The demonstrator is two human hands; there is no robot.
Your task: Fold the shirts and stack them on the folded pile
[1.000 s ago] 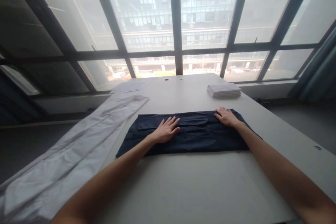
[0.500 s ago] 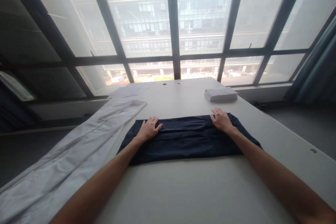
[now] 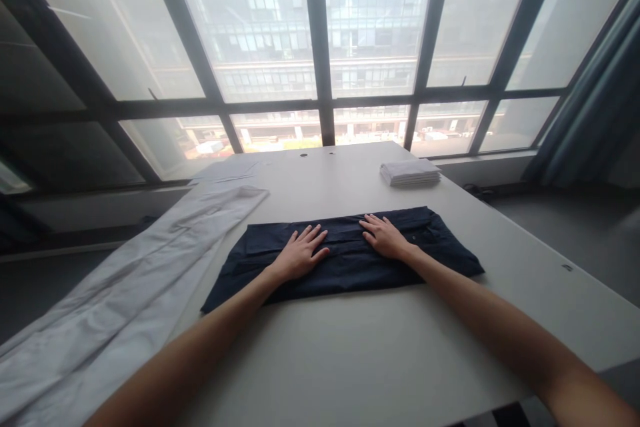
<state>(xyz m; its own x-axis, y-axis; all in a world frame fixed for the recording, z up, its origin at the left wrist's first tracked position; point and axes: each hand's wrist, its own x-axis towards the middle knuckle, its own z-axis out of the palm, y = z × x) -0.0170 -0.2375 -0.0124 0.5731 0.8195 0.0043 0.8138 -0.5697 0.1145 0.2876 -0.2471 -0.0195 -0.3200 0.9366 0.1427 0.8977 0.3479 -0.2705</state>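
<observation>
Head view shows a folded navy cloth (image 3: 345,270) lying flat across a white table (image 3: 350,353), just below the middle of the picture, towards 6 o'clock. Read the clock from the middle of that cloth: the left hand (image 3: 301,255) rests palm down on it at about 10 o'clock, its fingers spread and straight, gripping nothing; the right hand (image 3: 385,239) lies on it at about 2 o'clock, also palm down, fingers extended and loose, clenched on nothing. A bare strip of cloth runs between the two hands. Shallow creases cross the fabric. A long, rumpled white cloth (image 3: 145,287) stretches from 8 to 10 o'clock, just beside the navy one but apart from it. Farther out at 10 o'clock lie pale, flat sheets (image 3: 225,171). A neat white folded stack (image 3: 411,173) sits at 1 o'clock, near the table's right edge. Tall windows (image 3: 370,33) fill 12 o'clock; a blue-grey curtain (image 3: 595,93) hangs at 2 o'clock.
</observation>
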